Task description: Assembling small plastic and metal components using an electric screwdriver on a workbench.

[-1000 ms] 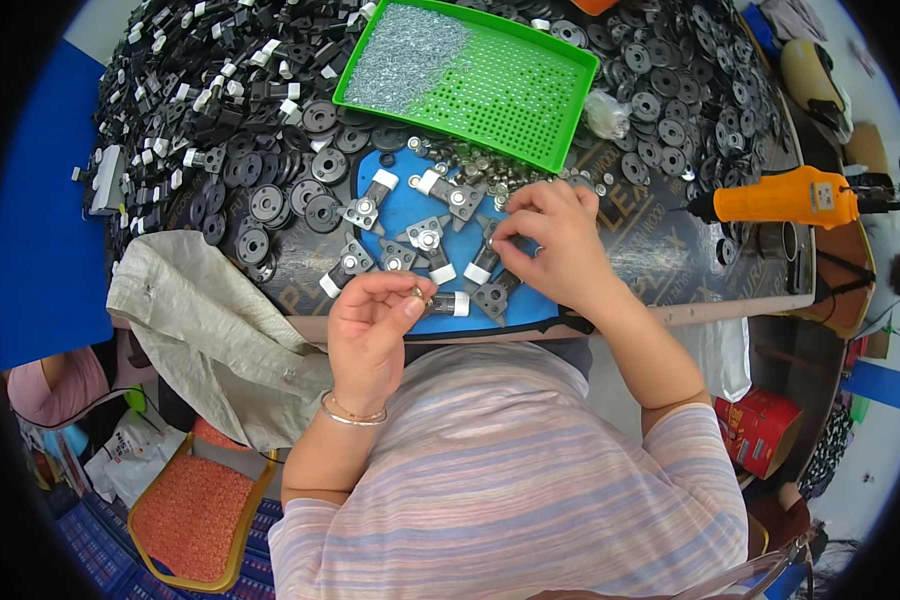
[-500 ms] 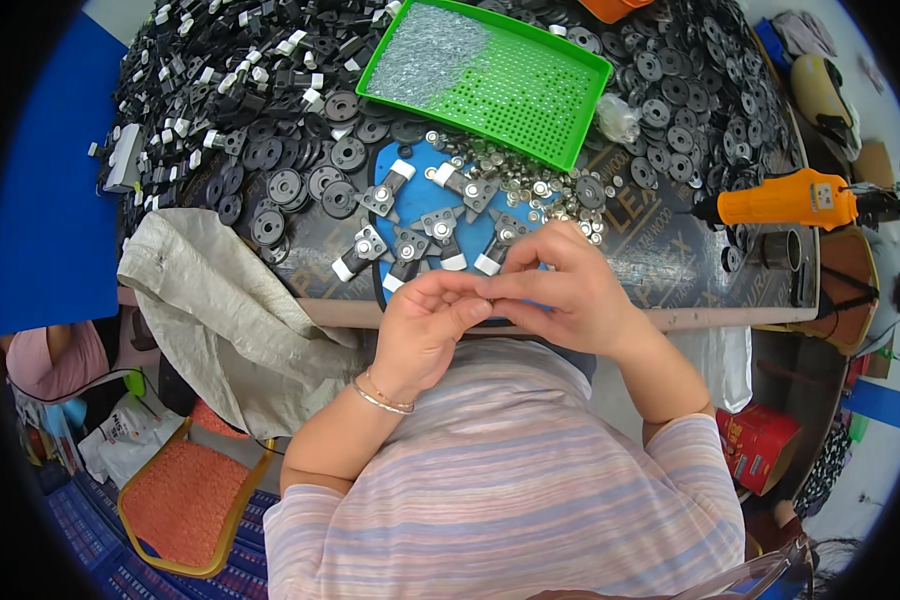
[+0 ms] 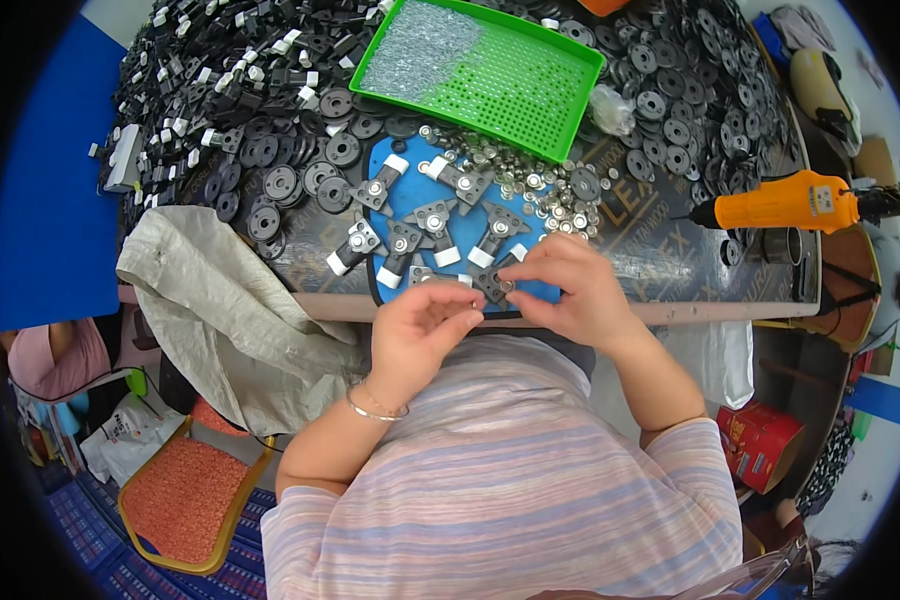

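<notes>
My left hand (image 3: 422, 325) and my right hand (image 3: 568, 290) meet at the near edge of a blue mat (image 3: 465, 228). Between their fingertips sits a dark grey bracket part (image 3: 490, 284), held by my right fingers while my left fingers pinch something small against it. Several similar brackets with white ends (image 3: 432, 218) lie in a fan on the mat. A scatter of small silver rivets (image 3: 530, 185) lies just beyond them.
A green perforated tray (image 3: 490, 75) holding small silver pieces stands at the back. Heaps of black round discs (image 3: 270, 150) cover the table. An orange power screwdriver (image 3: 785, 205) lies at the right. A grey sack (image 3: 220, 310) hangs over the table's left front edge.
Both hands have drawn back from the mat's middle to its near edge and come together on one bracket. The camera view has tilted slightly.
</notes>
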Available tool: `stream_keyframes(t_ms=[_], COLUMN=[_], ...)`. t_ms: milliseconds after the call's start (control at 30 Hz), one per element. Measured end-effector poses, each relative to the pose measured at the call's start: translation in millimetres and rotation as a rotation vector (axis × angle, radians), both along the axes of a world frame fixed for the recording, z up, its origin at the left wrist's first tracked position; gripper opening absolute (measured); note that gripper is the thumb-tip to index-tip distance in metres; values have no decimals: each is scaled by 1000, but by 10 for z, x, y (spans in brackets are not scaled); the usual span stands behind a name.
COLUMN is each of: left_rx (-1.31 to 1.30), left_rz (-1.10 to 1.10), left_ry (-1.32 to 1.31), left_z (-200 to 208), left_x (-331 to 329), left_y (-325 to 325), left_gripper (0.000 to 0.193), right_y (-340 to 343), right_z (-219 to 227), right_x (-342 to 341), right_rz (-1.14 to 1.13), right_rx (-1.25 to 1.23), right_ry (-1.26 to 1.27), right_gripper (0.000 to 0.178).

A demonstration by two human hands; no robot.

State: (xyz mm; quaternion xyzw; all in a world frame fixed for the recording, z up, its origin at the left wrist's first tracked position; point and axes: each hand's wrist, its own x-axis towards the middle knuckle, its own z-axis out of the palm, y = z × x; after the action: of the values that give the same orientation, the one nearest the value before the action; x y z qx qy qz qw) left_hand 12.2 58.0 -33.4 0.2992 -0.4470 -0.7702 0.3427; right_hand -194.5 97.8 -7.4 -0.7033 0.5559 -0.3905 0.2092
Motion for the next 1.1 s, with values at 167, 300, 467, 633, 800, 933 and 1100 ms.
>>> stream_keyframes(t_ms=[167,300,467,633,800,933,1100], left_rx=[-425,-786,-877,-896,-927,-920,-901], left_rz=[-30,-36,-23,-32,-36,-32,-34], left_ry=[-286,-431,-431,-445,-468,-482,-478], left_z=[10,61,42,35,54,63,83], left_x=[43,-19,-69,-141,-221,-223,-215], left_y=[106,84,76,71,44,44,35], left_gripper=[19,19,18,17,16,15,15], right_y=[-2,-4,37,60,78,94,96], right_z=[-114,-105,-72,-85,-102,-72,-94], right_x=[13,29,-5,-38,-86,-82,-87], right_rz=[3,-30,-22,-26,-81,-86,-78], right_rx=[116,123,97,80,60,38,5], right_ry=[86,106,154,177,197,244,268], right_gripper=[24,25,25,26,24,25,26])
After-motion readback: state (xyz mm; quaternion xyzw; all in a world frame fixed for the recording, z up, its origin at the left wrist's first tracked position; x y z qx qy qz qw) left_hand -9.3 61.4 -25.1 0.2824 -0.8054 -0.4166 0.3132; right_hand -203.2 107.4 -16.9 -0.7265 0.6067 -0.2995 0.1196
